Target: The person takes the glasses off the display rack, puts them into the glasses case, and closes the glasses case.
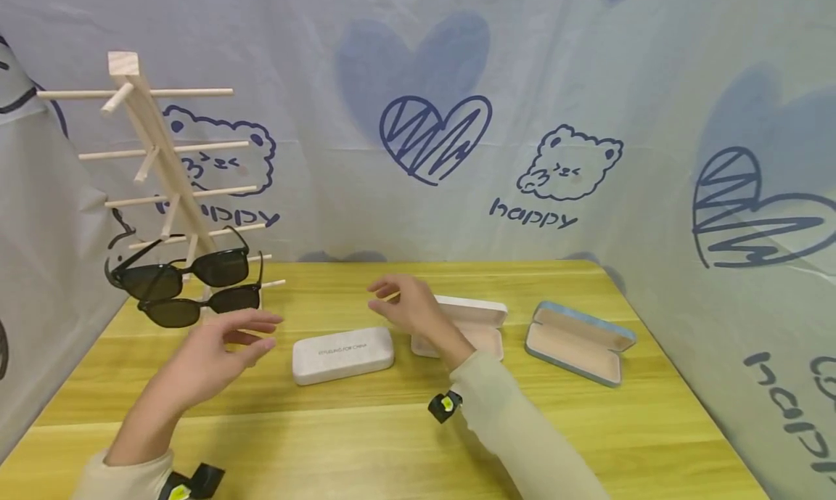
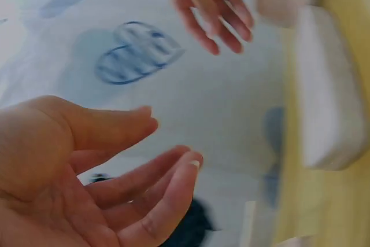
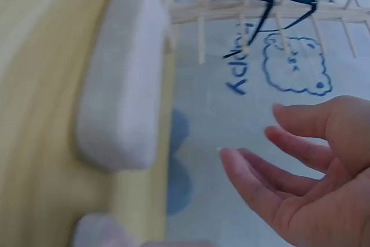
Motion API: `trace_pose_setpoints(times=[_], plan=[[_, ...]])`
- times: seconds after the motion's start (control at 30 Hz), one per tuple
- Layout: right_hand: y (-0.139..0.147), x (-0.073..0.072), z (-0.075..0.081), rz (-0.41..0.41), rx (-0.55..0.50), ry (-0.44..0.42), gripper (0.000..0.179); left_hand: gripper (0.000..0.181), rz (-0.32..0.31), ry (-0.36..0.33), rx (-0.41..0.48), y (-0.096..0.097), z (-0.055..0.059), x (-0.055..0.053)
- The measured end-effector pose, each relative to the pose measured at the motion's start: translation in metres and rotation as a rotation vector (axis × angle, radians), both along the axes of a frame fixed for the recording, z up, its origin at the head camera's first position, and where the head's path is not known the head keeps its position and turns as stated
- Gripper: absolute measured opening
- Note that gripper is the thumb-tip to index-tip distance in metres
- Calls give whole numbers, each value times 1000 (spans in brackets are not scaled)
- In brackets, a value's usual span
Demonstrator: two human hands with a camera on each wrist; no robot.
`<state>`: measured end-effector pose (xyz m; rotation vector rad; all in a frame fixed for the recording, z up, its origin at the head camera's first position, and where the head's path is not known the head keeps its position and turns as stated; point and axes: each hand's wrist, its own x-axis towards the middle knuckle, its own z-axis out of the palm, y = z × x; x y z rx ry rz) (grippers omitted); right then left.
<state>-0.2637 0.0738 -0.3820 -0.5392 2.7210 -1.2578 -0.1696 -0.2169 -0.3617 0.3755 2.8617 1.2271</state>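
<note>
A closed white glasses case (image 1: pixel 343 355) with printed lettering lies on the wooden table between both hands. My left hand (image 1: pixel 218 347) is raised left of it, fingers relaxed, thumb apart from the fingertips, holding nothing. Behind that hand, two pairs of black sunglasses (image 1: pixel 222 268) hang one above the other on the lower pegs of a wooden display stand (image 1: pixel 163 141). My right hand (image 1: pixel 408 308) hovers right of the closed case, fingers loosely bent around nothing. It partly covers an open white case (image 1: pixel 486 340) with a pale pink lining.
At the right lies an open blue glasses case (image 1: pixel 578 344) with a beige lining. A printed cloth (image 1: pixel 326 210) with hearts and bears encloses the table (image 1: pixel 313 449) at the back and sides. The stand's upper pegs stick out at the left.
</note>
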Motion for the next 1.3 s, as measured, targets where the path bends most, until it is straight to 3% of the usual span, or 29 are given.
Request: trace_pose_setpoints(times=[0.17, 0.3, 0.4, 0.47, 0.53, 0.6, 0.7, 0.93, 1.07, 1.3], plan=[[-25, -6, 23, 6, -92, 47, 26, 26, 142, 160, 15, -22, 28, 13], [-51, -10, 34, 55, -146, 88, 27, 22, 384, 293, 132, -45, 40, 16], [-69, -13, 39, 88, -177, 105, 28, 23, 603, 353, 234, -62, 43, 10], [-80, -14, 43, 102, -196, 105, 29, 28, 709, 365, 241, -73, 41, 3], [-92, -15, 45, 110, -216, 109, 30, 35, 764, 353, 223, -83, 36, -5], [-103, -15, 46, 122, -230, 114, 30, 40, 766, 320, 180, -93, 31, -11], [-118, -15, 48, 146, -250, 120, 32, 44, 713, 261, 152, -104, 23, -15], [-142, -12, 53, 151, -220, 120, 37, 44, 570, 250, 178, -117, 13, -22], [-149, -12, 54, 126, -206, 131, 35, 40, 569, 258, 245, -116, 13, -24], [-152, -12, 54, 105, -233, 180, 32, 42, 605, 264, 228, -109, 15, -28]])
